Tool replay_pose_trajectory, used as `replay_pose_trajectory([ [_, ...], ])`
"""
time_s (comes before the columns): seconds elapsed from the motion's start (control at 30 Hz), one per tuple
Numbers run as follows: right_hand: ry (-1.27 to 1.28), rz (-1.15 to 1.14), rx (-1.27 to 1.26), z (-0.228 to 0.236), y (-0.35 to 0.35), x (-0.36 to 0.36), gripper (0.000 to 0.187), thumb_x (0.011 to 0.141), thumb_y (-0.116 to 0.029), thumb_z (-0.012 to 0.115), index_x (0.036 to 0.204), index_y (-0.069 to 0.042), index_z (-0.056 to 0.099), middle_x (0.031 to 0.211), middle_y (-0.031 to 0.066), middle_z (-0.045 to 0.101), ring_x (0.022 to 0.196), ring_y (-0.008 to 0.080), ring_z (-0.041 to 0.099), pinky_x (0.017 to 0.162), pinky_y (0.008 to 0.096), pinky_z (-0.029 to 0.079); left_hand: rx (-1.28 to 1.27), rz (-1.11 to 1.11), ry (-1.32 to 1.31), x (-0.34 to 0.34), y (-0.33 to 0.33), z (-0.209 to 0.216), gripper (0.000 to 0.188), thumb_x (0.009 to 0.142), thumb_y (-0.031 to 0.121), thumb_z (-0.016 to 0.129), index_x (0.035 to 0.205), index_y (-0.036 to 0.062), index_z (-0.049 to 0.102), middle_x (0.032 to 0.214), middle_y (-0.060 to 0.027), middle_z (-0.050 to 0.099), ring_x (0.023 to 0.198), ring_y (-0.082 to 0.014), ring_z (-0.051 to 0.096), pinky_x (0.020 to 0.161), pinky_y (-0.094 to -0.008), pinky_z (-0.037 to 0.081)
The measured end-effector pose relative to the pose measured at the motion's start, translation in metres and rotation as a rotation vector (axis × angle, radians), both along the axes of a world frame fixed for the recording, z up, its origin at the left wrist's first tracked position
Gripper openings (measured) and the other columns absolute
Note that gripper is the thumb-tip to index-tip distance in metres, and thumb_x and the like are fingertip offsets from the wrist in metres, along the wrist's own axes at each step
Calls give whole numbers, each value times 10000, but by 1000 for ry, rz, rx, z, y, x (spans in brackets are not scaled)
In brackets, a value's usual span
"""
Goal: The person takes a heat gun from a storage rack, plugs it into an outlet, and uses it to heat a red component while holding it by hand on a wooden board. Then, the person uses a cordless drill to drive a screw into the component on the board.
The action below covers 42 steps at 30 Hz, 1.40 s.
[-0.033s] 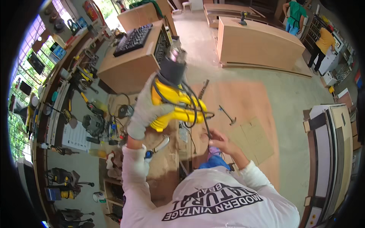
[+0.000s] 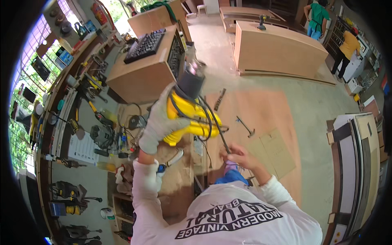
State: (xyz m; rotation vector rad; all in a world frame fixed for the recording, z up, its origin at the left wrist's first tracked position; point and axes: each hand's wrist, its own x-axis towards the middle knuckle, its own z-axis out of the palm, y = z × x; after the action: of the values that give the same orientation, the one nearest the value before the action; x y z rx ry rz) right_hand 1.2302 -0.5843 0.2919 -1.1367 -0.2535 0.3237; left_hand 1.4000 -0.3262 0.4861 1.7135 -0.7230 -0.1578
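A yellow heat gun (image 2: pixel 183 108) with a black nozzle end and metal tip is held up in front of my body. My left hand (image 2: pixel 157 127), in a pale work glove, is closed round it. The black power cord (image 2: pixel 221 134) loops about the yellow body and runs down to my right hand (image 2: pixel 241 157). That hand is bare, with its fingers pinched on the cord. Beneath my left forearm, a tool with a curved light blade and a blue-black handle (image 2: pixel 161 168) lies on the brown work surface.
A hammer (image 2: pixel 246 125) and a cardboard sheet (image 2: pixel 271 153) lie on the wooden panel ahead. Tools crowd the wall bench (image 2: pixel 61 96) at left. A wooden cabinet (image 2: pixel 277 49) stands farther off, and leaning boards (image 2: pixel 353 175) are at right. Two people (image 2: pixel 317 18) are at the far right.
The heat gun and my left hand have shifted slightly right and down in the view. My right hand is a little lower, still on the cord.
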Motion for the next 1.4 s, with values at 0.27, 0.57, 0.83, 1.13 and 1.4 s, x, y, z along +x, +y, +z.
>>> replay_pose_trajectory([
  [0.27,-92,-759,425,127,-113,17,237,1045,-298,544,1035,-68,598,660,-51,456,543,39,393,439,230,301,727,-375,-427,-41,17,-17,864,663,212,892,1413,68,487,1185,-154,668,1069,-209,665,956,-354,519],
  [0.57,-5,-954,-749,-29,-298,-80,324,1014,-255,607,821,-6,683,657,17,595,569,74,506,535,254,397,-275,162,379,5,106,-61,711,757,66,731,1418,43,472,1167,-125,672,1009,-241,694,905,-358,575],
  [0.83,-243,-284,-532,-35,-39,12,943,889,-209,774,1621,-86,192,1640,142,312,1528,277,260,1225,408,238,-650,51,473,-8,68,-58,687,698,24,702,1363,18,533,1242,-114,673,1058,-236,686,964,-379,553],
  [1.13,-28,64,-196,-10,33,102,663,856,-93,631,1462,-81,361,1438,91,415,1310,207,407,1078,361,346,-135,-665,586,-32,0,-10,1129,608,111,851,1577,0,282,1430,-112,534,1302,-173,512,1124,-321,397],
  [1.4,-425,-837,-518,143,-92,168,172,903,-42,613,1023,-51,736,862,-22,653,675,72,532,596,230,411,179,-347,504,-35,26,-36,1085,716,135,789,1602,15,176,1224,-111,629,1055,-199,631,906,-315,539],
])
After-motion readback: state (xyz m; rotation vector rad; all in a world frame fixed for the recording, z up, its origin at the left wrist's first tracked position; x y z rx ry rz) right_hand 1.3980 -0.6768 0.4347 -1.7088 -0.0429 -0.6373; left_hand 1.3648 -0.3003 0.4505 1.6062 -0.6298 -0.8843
